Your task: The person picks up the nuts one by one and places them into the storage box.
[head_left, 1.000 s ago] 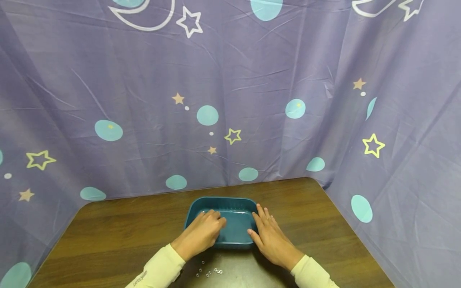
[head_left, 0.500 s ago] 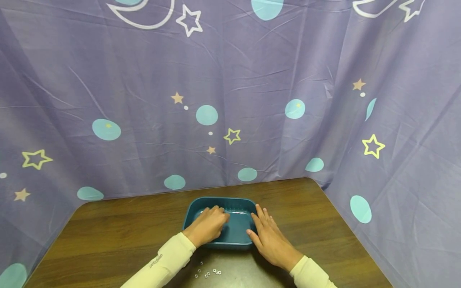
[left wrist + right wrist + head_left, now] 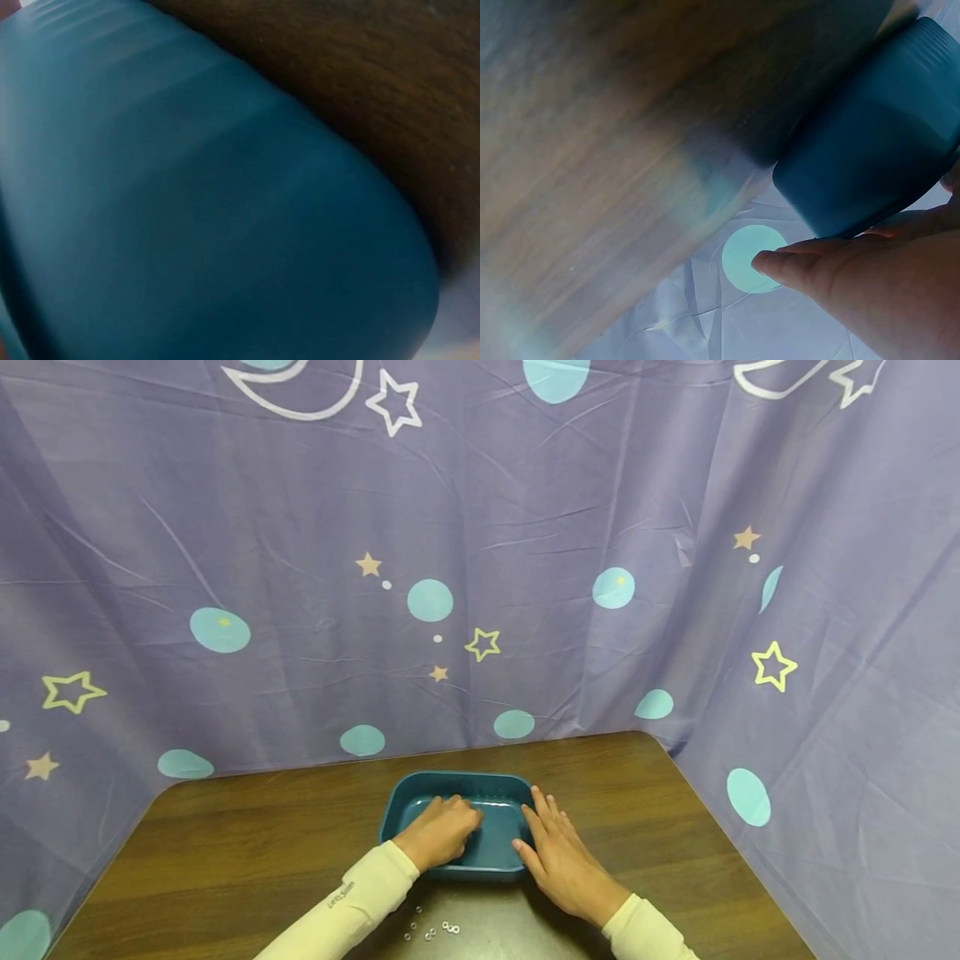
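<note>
A teal rectangular basin [image 3: 495,867] with rounded corners stands on the table. My left hand [image 3: 441,829] reaches over its near left side, knuckles up and fingers bent down inside. Those fingertips are hidden behind the knuckles, so I cannot tell what they hold. In the left wrist view the ribbed outer wall of the basin [image 3: 187,187] fills most of the picture. My right hand [image 3: 561,858] rests at the right rim, fingers extended and thumb toward the near corner. The right wrist view has the right hand [image 3: 885,277] along the basin's edge.
Several small shiny rings [image 3: 451,928] lie loose on the brown wooden table [image 3: 262,843], nearer to me than the basin. Behind the table and along its sides hangs a purple curtain [image 3: 525,568] printed with stars and dots.
My left hand has moved a little to the right and deeper over the basin, its forearm following. The right hand stays at the rim.
</note>
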The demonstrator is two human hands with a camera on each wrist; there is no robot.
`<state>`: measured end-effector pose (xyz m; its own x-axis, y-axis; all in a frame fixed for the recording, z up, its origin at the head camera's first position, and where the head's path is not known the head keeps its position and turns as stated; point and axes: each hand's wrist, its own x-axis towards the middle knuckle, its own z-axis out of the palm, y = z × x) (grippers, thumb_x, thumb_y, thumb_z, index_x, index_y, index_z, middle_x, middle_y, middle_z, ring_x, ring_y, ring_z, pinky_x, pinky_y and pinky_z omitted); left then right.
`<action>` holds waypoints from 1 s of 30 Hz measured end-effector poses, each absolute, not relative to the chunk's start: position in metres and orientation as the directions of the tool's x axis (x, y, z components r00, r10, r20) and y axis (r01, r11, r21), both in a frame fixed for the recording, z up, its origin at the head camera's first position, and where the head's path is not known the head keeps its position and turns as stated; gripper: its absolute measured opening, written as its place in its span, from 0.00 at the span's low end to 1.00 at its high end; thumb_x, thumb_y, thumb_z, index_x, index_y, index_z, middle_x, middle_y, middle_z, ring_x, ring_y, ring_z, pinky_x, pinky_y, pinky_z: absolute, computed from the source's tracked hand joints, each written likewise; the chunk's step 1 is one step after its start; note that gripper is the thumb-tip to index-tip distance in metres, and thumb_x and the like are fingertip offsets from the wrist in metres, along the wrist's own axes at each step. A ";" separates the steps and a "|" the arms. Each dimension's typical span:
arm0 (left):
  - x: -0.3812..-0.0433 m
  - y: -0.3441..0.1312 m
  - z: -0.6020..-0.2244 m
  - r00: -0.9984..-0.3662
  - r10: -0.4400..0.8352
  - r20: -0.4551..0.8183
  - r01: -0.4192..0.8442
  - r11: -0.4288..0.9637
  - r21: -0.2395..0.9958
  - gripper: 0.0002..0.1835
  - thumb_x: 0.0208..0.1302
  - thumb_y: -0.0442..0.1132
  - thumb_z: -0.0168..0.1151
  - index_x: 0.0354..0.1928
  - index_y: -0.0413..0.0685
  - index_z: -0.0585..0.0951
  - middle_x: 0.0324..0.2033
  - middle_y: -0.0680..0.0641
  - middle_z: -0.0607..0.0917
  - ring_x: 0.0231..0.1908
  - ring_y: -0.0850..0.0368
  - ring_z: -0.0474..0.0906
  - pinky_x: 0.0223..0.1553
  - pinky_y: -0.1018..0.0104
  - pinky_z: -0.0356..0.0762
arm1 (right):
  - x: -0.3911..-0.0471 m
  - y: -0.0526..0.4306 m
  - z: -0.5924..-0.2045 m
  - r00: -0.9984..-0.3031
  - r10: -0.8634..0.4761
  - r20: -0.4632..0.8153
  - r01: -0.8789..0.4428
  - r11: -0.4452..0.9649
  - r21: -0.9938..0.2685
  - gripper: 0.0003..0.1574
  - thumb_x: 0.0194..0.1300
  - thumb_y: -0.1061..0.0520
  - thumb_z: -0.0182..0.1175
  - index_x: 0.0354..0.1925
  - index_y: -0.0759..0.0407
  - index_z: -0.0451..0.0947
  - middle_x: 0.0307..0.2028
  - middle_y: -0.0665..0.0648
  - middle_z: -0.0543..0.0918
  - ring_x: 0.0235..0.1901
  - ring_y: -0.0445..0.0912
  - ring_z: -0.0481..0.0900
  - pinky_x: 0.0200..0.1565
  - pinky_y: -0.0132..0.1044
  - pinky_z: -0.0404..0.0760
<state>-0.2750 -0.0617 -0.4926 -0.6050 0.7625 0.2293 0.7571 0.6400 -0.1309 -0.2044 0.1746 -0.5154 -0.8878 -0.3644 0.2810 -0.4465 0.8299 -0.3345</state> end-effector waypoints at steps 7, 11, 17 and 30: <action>-0.276 -0.064 -0.490 -0.619 0.754 0.220 0.753 0.649 -0.104 0.08 0.53 0.32 0.71 0.32 0.52 0.84 0.28 0.52 0.86 0.32 0.53 0.82 0.28 0.52 0.79 | -0.204 0.173 -0.514 -0.887 -0.371 0.276 -0.449 0.831 -0.328 0.44 0.79 0.34 0.38 0.74 0.64 0.61 0.79 0.66 0.47 0.77 0.62 0.47 0.71 0.60 0.57; -0.273 -0.065 -0.488 -0.626 0.746 0.228 0.747 0.657 -0.099 0.06 0.55 0.34 0.72 0.33 0.52 0.84 0.30 0.52 0.86 0.33 0.53 0.82 0.28 0.53 0.78 | -0.204 0.172 -0.515 -0.881 -0.377 0.285 -0.458 0.828 -0.324 0.42 0.79 0.36 0.41 0.74 0.64 0.61 0.78 0.67 0.48 0.76 0.63 0.48 0.70 0.61 0.58; -0.265 -0.067 -0.482 -0.585 0.757 0.291 0.758 0.638 -0.136 0.08 0.53 0.37 0.73 0.31 0.52 0.82 0.29 0.51 0.84 0.32 0.52 0.81 0.26 0.55 0.75 | -0.205 0.173 -0.516 -0.882 -0.367 0.297 -0.456 0.826 -0.332 0.38 0.78 0.41 0.48 0.74 0.64 0.62 0.78 0.67 0.48 0.75 0.65 0.50 0.69 0.63 0.59; -0.232 -0.088 -0.459 -0.564 0.749 0.349 0.748 0.642 -0.169 0.07 0.55 0.38 0.73 0.34 0.54 0.83 0.30 0.53 0.83 0.33 0.56 0.80 0.29 0.58 0.77 | -0.202 0.173 -0.515 -0.883 -0.368 0.293 -0.457 0.817 -0.352 0.38 0.79 0.40 0.45 0.74 0.64 0.61 0.79 0.66 0.46 0.76 0.64 0.49 0.69 0.63 0.58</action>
<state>-0.2316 -0.0879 -0.4593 -0.5637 0.7487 0.3489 0.7481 0.6418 -0.1686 -0.2024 0.1727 -0.5153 -0.8826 -0.3678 0.2927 -0.4572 0.8166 -0.3524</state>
